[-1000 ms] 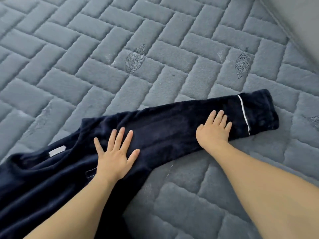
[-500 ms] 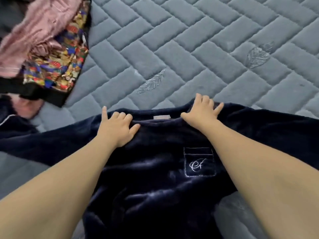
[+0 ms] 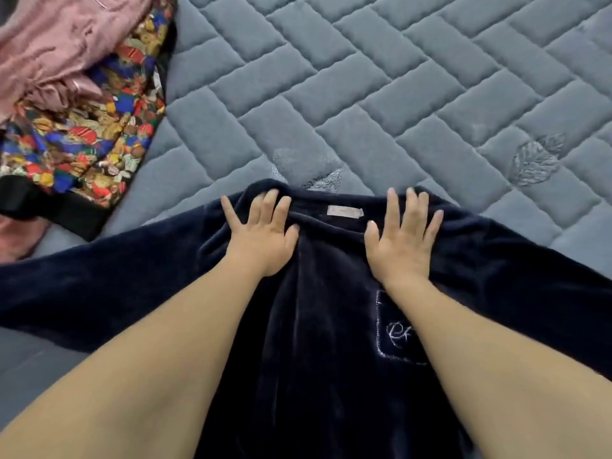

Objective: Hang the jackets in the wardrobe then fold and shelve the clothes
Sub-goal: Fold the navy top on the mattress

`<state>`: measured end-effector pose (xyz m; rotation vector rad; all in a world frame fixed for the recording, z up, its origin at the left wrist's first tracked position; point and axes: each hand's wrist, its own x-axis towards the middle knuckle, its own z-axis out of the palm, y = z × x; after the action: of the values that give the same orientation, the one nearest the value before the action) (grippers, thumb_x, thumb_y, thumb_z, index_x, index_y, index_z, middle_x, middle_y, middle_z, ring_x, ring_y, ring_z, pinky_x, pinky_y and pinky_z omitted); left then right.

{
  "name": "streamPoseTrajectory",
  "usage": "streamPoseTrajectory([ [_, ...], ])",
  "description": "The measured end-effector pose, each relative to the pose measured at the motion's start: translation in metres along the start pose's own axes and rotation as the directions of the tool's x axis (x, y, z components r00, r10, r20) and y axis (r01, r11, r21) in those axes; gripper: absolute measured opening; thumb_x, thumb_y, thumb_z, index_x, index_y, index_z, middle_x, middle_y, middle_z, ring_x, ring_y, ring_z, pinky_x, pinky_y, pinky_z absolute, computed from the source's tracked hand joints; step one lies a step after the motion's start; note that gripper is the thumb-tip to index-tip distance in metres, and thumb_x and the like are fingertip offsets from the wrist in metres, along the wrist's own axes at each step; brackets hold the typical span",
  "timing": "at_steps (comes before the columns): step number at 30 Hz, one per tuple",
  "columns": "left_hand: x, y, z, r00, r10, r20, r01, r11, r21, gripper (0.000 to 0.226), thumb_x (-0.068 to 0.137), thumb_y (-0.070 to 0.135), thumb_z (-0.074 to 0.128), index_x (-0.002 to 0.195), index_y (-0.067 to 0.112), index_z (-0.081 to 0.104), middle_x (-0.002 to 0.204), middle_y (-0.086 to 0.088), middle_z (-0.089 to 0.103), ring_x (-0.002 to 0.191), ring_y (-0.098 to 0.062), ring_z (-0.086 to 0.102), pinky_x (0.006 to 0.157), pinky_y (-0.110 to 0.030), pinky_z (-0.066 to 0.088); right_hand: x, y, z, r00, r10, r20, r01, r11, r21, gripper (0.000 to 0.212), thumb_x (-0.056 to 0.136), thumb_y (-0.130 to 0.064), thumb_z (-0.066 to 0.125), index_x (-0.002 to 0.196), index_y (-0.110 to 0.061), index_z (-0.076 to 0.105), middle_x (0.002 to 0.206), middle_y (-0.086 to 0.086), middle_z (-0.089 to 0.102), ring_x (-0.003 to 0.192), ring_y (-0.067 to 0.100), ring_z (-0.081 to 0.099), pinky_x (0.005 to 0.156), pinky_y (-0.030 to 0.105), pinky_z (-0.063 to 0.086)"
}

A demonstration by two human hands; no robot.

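Two flat palms, left hand (image 3: 261, 235) and right hand (image 3: 402, 241), fingers spread, press the navy top (image 3: 318, 326) at its collar on the bed (image 3: 364, 94). The plush fabric may slide or bunch under uneven pressure, skewing the fold.

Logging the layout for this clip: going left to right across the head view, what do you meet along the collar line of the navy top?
Patterned jacket → left hand → collar label → right hand → embroidered leaf on the quilted bed cover. Both hands lie flat and open on the navy top.
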<state>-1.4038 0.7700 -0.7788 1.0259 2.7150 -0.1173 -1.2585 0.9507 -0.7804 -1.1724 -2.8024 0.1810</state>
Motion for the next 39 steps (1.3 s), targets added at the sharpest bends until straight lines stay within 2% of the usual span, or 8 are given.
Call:
streamPoseTrajectory([
  [5, 0.005, -0.008, 0.028, 0.984, 0.071, -0.163, -0.074, 0.997, -0.012, 0.064, 0.089, 0.051, 0.034, 0.142, 0.017, 0.033, 0.147, -0.007, 0.027, 0.137, -0.027, 0.025, 0.111, -0.068, -0.011, 0.001, 0.011, 0.031, 0.998, -0.062, 0.020, 0.063, 0.998, -0.032, 0.065, 0.090, -0.042, 0.035, 0.152, -0.021, 0.031, 0.162, 0.010, 0.020, 0.150, 0.035, 0.005, 0.120, 0.054, -0.002],
  [12, 0.009, -0.009, 0.020, 0.988, 0.102, -0.114, -0.107, 0.994, -0.034, 0.067, 0.081, 0.050, 0.040, 0.136, 0.012, 0.038, 0.141, -0.012, 0.031, 0.131, -0.032, 0.030, 0.112, -0.072, 0.000, 0.000, 0.010, 0.029, 0.997, -0.070, 0.042, 0.072, 0.996, -0.044, 0.066, 0.088, -0.040, 0.038, 0.151, -0.020, 0.034, 0.161, 0.010, 0.022, 0.149, 0.037, 0.007, 0.119, 0.058, 0.002],
  [21, 0.007, -0.009, 0.021, 0.983, 0.122, -0.133, -0.127, 0.991, -0.029, 0.066, 0.084, 0.052, 0.036, 0.138, 0.014, 0.035, 0.142, -0.010, 0.027, 0.134, -0.030, 0.025, 0.113, -0.070, -0.002, -0.003, 0.012, 0.032, 0.996, -0.084, -0.020, 0.083, 0.996, -0.024, 0.064, 0.089, -0.039, 0.037, 0.150, -0.020, 0.036, 0.160, 0.010, 0.025, 0.149, 0.037, 0.010, 0.120, 0.057, 0.002],
  [26, 0.000, -0.019, 0.008, 0.977, 0.164, -0.137, -0.185, 0.970, -0.155, 0.063, 0.095, 0.048, 0.036, 0.150, 0.018, 0.026, 0.154, -0.004, 0.018, 0.145, -0.023, 0.011, 0.116, -0.059, -0.017, -0.006, 0.006, 0.021, 0.998, -0.053, 0.038, 0.056, 0.995, -0.079, 0.064, 0.093, -0.041, 0.026, 0.153, -0.020, 0.031, 0.162, 0.010, 0.021, 0.150, 0.035, 0.005, 0.120, 0.058, 0.000],
  [30, -0.046, -0.076, -0.003, 0.914, 0.344, -0.214, -0.390, 0.892, -0.230, 0.065, 0.096, 0.025, 0.050, 0.156, 0.017, 0.024, 0.163, -0.003, 0.017, 0.151, -0.024, 0.014, 0.123, -0.049, 0.005, -0.021, -0.029, 0.001, 0.995, 0.057, 0.078, -0.047, 0.991, -0.128, 0.069, 0.095, -0.045, 0.013, 0.155, -0.012, 0.026, 0.163, 0.014, 0.016, 0.150, 0.035, 0.007, 0.118, 0.060, 0.000],
  [34, -0.121, -0.181, 0.004, 0.998, 0.015, -0.066, -0.023, 0.992, -0.124, 0.064, 0.102, 0.039, 0.039, 0.158, 0.023, 0.015, 0.166, -0.001, 0.008, 0.152, -0.023, 0.004, 0.121, -0.055, 0.004, -0.071, -0.154, -0.007, 0.944, -0.320, 0.081, 0.319, 0.947, 0.022, 0.065, 0.097, -0.044, 0.025, 0.153, -0.011, 0.031, 0.160, 0.013, 0.025, 0.148, 0.033, 0.020, 0.119, 0.058, 0.005],
  [36, -0.156, -0.241, 0.006, 0.976, -0.209, 0.066, 0.212, 0.976, -0.046, 0.063, 0.102, 0.049, 0.027, 0.158, 0.027, 0.010, 0.166, 0.001, 0.005, 0.152, -0.022, 0.000, 0.120, -0.057, -0.001, -0.099, -0.237, -0.001, 0.859, -0.503, 0.096, 0.488, 0.861, 0.143, 0.063, 0.097, -0.042, 0.033, 0.153, -0.014, 0.032, 0.161, 0.011, 0.025, 0.149, 0.030, 0.019, 0.121, 0.054, 0.004],
  [39, -0.190, -0.312, -0.004, 0.917, -0.373, 0.143, 0.377, 0.926, -0.001, 0.063, 0.101, 0.053, 0.025, 0.158, 0.028, 0.011, 0.165, 0.004, 0.007, 0.152, -0.022, 0.002, 0.118, -0.060, 0.002, -0.133, -0.338, 0.016, 0.776, -0.611, 0.158, 0.574, 0.787, 0.225, 0.061, 0.100, -0.044, 0.031, 0.156, -0.021, 0.021, 0.164, 0.004, 0.015, 0.152, 0.024, 0.007, 0.121, 0.047, -0.007],
])
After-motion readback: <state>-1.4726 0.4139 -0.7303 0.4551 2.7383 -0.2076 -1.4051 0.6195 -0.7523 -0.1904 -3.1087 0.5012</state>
